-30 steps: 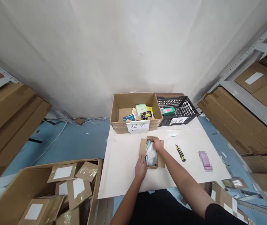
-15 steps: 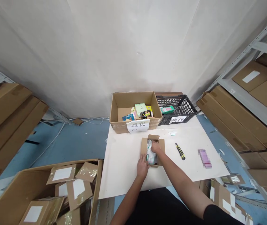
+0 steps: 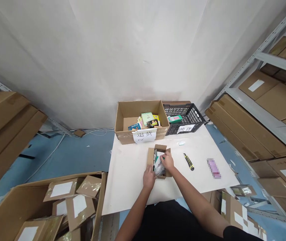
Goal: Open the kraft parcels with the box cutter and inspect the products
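Note:
A small cardboard box (image 3: 151,156) stands with its flaps up near the middle of the white table. My left hand (image 3: 149,177) holds it by the near left side, fingers along the flap. Inside lies crumpled clear plastic wrap (image 3: 160,168) with white and green items partly visible under it. My right hand (image 3: 167,160) reaches in over the right flap, its fingers closed on the plastic wrap; the fingertips are partly hidden. To the right of this hand lies a yellow-and-black box cutter (image 3: 188,162).
Behind are a labelled carton (image 3: 122,135) of small packages and a black plastic crate (image 3: 195,117) with a green box (image 3: 175,119). A blurred pink object (image 3: 213,168) lies on the right. A big carton (image 3: 17,194) of parcels stands left; shelves flank both sides.
My right hand has drawn back toward the right side of the small box, lifting the plastic wrap a little and exposing more green. The whole view has shifted slightly.

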Motion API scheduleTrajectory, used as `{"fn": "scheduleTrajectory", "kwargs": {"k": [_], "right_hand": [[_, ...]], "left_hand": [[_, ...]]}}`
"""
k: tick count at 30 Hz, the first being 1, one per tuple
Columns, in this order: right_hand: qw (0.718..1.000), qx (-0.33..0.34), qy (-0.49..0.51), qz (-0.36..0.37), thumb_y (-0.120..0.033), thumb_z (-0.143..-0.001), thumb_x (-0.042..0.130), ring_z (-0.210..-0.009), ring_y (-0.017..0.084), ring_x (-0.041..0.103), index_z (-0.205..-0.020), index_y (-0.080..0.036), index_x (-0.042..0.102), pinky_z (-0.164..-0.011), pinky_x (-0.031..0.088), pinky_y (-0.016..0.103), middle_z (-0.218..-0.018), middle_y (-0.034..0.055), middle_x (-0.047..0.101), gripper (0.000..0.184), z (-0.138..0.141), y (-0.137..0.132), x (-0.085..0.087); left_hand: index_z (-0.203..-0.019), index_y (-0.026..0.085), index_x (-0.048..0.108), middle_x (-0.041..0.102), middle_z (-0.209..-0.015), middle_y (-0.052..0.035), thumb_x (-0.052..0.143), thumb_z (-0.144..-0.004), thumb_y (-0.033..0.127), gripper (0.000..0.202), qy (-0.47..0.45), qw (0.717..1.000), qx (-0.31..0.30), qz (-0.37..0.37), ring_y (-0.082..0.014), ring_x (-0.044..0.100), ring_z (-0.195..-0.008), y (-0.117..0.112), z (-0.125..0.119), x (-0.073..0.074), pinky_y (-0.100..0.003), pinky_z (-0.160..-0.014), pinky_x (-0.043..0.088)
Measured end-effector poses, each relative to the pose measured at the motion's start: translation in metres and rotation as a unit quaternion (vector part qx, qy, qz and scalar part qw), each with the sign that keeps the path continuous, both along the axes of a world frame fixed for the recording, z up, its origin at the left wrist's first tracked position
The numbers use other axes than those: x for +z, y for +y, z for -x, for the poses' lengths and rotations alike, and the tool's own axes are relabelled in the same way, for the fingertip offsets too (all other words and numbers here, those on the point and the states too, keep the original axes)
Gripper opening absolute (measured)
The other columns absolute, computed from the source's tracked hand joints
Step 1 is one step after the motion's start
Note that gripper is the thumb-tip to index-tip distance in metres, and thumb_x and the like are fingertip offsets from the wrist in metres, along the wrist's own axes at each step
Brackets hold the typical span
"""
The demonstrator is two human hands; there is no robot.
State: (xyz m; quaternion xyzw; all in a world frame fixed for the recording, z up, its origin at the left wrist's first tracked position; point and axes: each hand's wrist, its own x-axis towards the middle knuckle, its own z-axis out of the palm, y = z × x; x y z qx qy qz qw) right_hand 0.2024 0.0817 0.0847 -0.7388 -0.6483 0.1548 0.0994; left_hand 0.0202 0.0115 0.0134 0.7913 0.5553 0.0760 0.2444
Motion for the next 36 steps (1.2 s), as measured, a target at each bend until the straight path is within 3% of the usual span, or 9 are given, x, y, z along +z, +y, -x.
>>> {"fn": "scheduleTrajectory", "kwargs": {"k": [4, 7, 10, 12, 15, 21, 27, 31, 36], "right_hand": [[0.999, -0.024, 0.012, 0.017, -0.049, -0.103, 0.055, -0.118, 0.027, 0.059, -0.086, -0.019, 0.076, -0.1, 0.045, 0.032, -0.117, 0.0139, 0.068, 0.04, 0.016, -0.003, 0.0], [0.996, -0.049, 0.007, 0.072, -0.054, -0.096, 0.062, -0.119, 0.031, 0.062, -0.109, -0.017, 0.071, -0.096, 0.047, 0.035, -0.123, 0.0167, 0.067, 0.04, 0.034, 0.002, -0.001], [0.989, -0.067, 0.017, 0.132, -0.053, -0.086, 0.072, -0.114, 0.031, 0.068, -0.131, -0.019, 0.059, -0.09, 0.05, 0.036, -0.134, 0.0181, 0.063, 0.058, 0.046, 0.0, -0.001], [0.984, -0.066, 0.022, 0.162, -0.05, -0.082, 0.075, -0.112, 0.031, 0.071, -0.134, -0.02, 0.055, -0.087, 0.051, 0.036, -0.135, 0.0184, 0.064, 0.063, 0.047, -0.004, 0.001], [0.984, -0.066, 0.028, 0.166, -0.043, -0.083, 0.073, -0.112, 0.031, 0.072, -0.131, -0.021, 0.058, -0.088, 0.051, 0.035, -0.129, 0.016, 0.07, 0.054, 0.039, -0.006, 0.01], [0.991, -0.033, 0.029, 0.125, -0.033, -0.087, 0.066, -0.11, 0.028, 0.072, -0.109, -0.025, 0.074, -0.085, 0.049, 0.031, -0.114, 0.0085, 0.079, 0.025, 0.022, 0.022, 0.06], [0.996, 0.011, 0.002, 0.087, -0.034, -0.084, 0.069, -0.106, 0.026, 0.072, -0.108, -0.026, 0.078, -0.082, 0.048, 0.028, -0.112, 0.0067, 0.08, 0.027, 0.019, 0.044, 0.117], [0.997, 0.032, -0.008, 0.064, -0.036, -0.084, 0.07, -0.105, 0.027, 0.072, -0.107, -0.026, 0.079, -0.081, 0.047, 0.028, -0.11, 0.0074, 0.08, 0.026, 0.02, 0.049, 0.142], [0.997, 0.05, -0.011, 0.053, -0.039, -0.084, 0.071, -0.1, 0.027, 0.072, -0.107, -0.028, 0.08, -0.078, 0.046, 0.029, -0.104, 0.0068, 0.08, 0.027, 0.02, 0.052, 0.161]], "left_hand": [[-0.098, 0.021, 0.078, 0.049, -0.162, -0.009, 0.079, -0.083, 0.021, 0.015, 0.018, 1.0, -0.004, -0.006, -0.0334, 0.034, -0.157, 0.001, 0.003, 0.001, -0.046, -0.12, 0.041], [-0.097, 0.022, 0.078, 0.048, -0.162, -0.0087, 0.078, -0.084, 0.022, 0.014, 0.019, 1.0, -0.008, -0.007, -0.0337, 0.034, -0.157, 0.002, 0.005, 0.001, -0.047, -0.119, 0.042], [-0.098, 0.022, 0.077, 0.048, -0.162, -0.009, 0.078, -0.084, 0.02, 0.015, 0.018, 1.0, -0.006, -0.006, -0.034, 0.034, -0.157, 0.003, 0.007, 0.003, -0.048, -0.119, 0.043], [-0.099, 0.022, 0.077, 0.048, -0.162, -0.0093, 0.077, -0.084, 0.019, 0.015, 0.015, 1.0, -0.003, -0.007, -0.0338, 0.035, -0.157, 0.003, 0.006, 0.005, -0.047, -0.12, 0.043], [-0.097, 0.022, 0.078, 0.049, -0.162, -0.0089, 0.077, -0.085, 0.02, 0.013, 0.018, 1.0, 0.001, -0.007, -0.0336, 0.035, -0.156, 0.001, 0.003, 0.007, -0.048, -0.12, 0.042], [-0.101, 0.024, 0.078, 0.05, -0.161, -0.008, 0.075, -0.085, 0.025, 0.017, 0.025, 0.999, 0.019, -0.012, -0.0331, 0.036, -0.155, -0.003, 0.002, 0.005, -0.048, -0.118, 0.042], [-0.102, 0.024, 0.078, 0.048, -0.162, -0.0078, 0.073, -0.085, 0.028, 0.019, 0.056, 0.998, 0.012, -0.001, -0.0334, 0.034, -0.155, -0.001, -0.001, 0.009, -0.047, -0.114, 0.044], [-0.106, 0.021, 0.079, 0.043, -0.166, -0.0108, 0.074, -0.084, 0.029, 0.025, 0.07, 0.997, 0.005, 0.016, -0.035, 0.032, -0.157, 0.002, -0.001, 0.017, -0.047, -0.116, 0.042], [-0.106, 0.022, 0.08, 0.043, -0.165, -0.0122, 0.081, -0.077, 0.031, 0.03, 0.073, 0.996, -0.019, 0.04, -0.0378, 0.032, -0.156, 0.012, 0.009, 0.028, -0.046, -0.114, 0.045]]}}
